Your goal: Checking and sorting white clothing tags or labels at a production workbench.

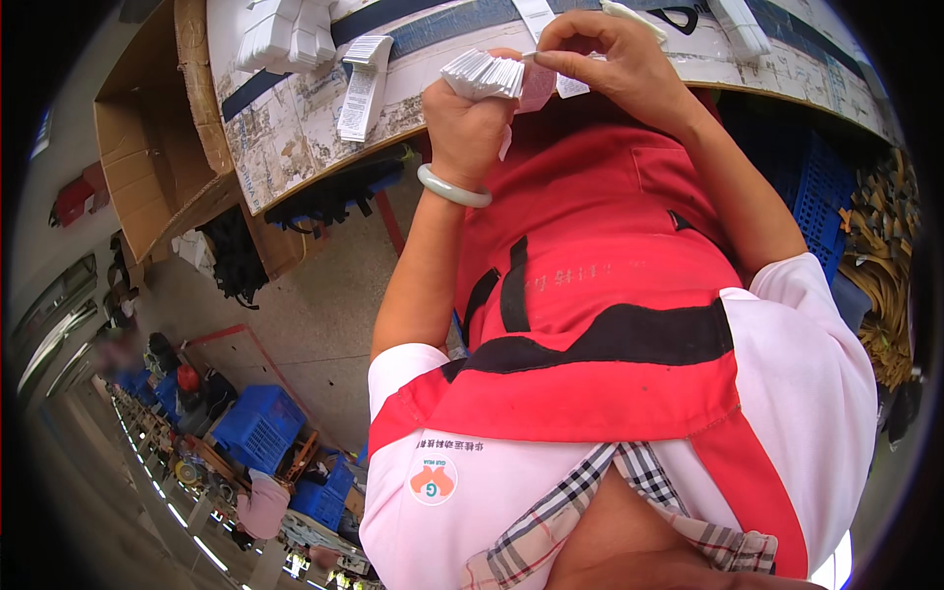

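My left hand (468, 133), with a pale bangle (454, 187) at its wrist, is closed around a thick bundle of folded white labels (482, 75) whose ends fan upward. Close beside it, my right hand (624, 67) has thumb and forefinger pinched at the end of a thin label strip (537, 88), which looks pinkish and spans the gap between the hands. Below the right fingers a printed white label (570, 87) shows at the table edge. Another folded stack of printed labels (362, 90) lies on the table, left of my left hand.
The worn table (295, 128) has more white label stacks (285, 37) at the far left and a white bundle (737, 28) at the right. An open cardboard box (147, 147) stands against its left side. Blue crates (821, 192) sit under the right side.
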`<act>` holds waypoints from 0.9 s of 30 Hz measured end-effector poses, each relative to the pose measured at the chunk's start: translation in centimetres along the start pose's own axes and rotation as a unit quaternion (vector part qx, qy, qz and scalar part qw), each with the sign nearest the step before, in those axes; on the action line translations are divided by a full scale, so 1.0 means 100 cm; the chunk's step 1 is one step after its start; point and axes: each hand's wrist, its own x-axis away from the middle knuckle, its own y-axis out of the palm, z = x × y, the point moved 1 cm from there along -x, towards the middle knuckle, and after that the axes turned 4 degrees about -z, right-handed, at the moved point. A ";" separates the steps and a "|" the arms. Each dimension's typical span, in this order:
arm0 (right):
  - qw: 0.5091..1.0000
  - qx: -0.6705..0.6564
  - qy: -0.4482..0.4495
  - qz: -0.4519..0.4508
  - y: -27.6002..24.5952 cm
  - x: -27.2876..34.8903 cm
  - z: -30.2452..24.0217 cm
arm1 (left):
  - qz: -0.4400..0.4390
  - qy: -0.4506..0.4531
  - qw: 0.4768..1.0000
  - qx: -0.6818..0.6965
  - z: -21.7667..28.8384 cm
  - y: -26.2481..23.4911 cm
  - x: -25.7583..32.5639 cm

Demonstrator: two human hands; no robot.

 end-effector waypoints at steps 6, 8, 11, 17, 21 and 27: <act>0.962 -0.202 0.109 -0.145 0.003 0.001 -0.009 | -0.046 -0.175 0.957 0.228 -0.006 -0.002 0.002; 0.973 -0.176 0.101 -0.110 0.010 -0.001 -0.003 | -0.130 -0.198 0.929 0.284 -0.006 0.002 0.002; 0.979 -0.160 0.081 -0.093 0.012 -0.004 0.015 | -0.121 -0.177 0.935 0.283 -0.013 0.007 0.004; 0.941 0.287 -0.111 0.140 -0.007 -0.036 0.039 | -0.060 -0.208 0.934 0.283 -0.016 0.010 0.000; 0.920 0.345 -0.139 0.127 -0.001 -0.043 0.049 | -0.031 -0.198 0.958 0.205 -0.016 0.008 0.000; 0.964 0.232 -0.083 0.101 -0.005 -0.036 0.043 | -0.004 -0.109 0.992 0.058 -0.017 -0.001 0.000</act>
